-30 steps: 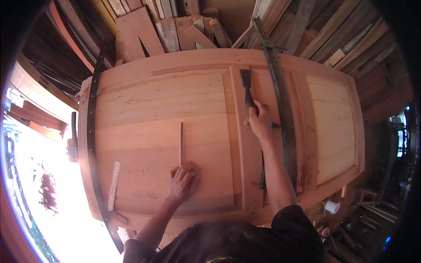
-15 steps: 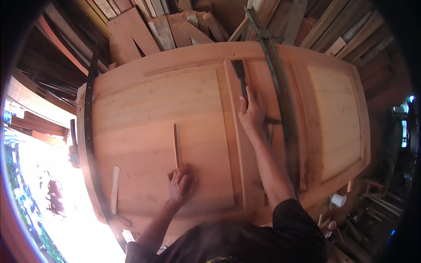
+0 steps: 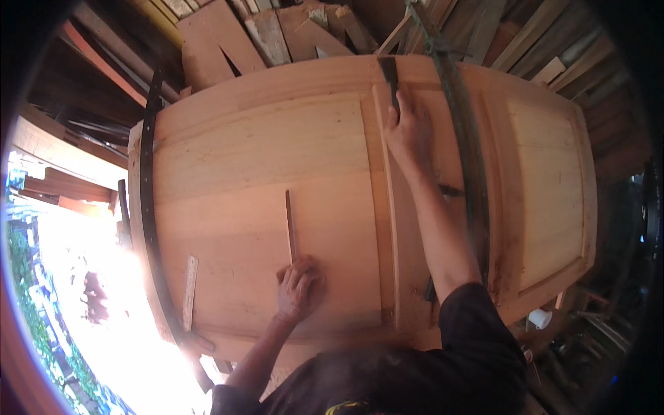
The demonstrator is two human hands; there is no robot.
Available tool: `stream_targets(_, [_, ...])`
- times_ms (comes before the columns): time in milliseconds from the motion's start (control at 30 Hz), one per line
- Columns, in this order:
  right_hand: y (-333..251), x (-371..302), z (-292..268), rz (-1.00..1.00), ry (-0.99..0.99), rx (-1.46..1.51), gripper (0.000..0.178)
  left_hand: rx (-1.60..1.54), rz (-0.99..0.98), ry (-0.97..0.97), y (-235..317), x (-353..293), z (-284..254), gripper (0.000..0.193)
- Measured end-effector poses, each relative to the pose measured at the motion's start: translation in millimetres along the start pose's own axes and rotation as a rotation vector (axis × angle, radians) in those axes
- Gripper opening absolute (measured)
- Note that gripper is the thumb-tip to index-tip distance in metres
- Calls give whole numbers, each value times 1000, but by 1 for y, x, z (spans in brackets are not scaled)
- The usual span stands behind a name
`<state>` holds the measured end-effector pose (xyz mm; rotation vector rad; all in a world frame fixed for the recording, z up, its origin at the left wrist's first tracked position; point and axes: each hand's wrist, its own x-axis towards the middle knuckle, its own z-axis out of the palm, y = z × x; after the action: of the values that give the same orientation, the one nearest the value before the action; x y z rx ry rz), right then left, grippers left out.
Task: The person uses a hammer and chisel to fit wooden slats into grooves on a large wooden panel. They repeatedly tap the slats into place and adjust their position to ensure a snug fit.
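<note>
A large wooden panel door lies flat before me. My right hand reaches to its far side, closed around a dark tool with a flared flat end; the flared end lies over the far rail, pointing away. Beside it a long thin wooden batten runs along the door's middle upright. My left hand is closed on the near end of a thin wooden strip above the left panel. Beneath my right forearm a dark metal piece shows, partly hidden.
A greenish metal bar clamp crosses the door right of my right arm. Another dark bar with holes crosses its left end. A short pale slat lies at the near left. Stacked boards crowd the far side; a white cup stands low right.
My right hand has moved farther away with the dark tool, whose flared end now reaches the far rail. My left hand keeps the strip nearly in place. The whole view has shifted slightly.
</note>
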<state>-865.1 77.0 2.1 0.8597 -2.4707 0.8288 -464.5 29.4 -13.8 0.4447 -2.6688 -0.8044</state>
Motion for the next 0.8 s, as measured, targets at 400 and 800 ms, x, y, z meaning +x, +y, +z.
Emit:
stream_targets(400, [11,18,27,138,-187,-10,50,13,9,-9,-10,-8,2,28])
stream_targets(800, [-80,-234,-246,790,-199,949,71,-162,86,275,-36,-13,28,44])
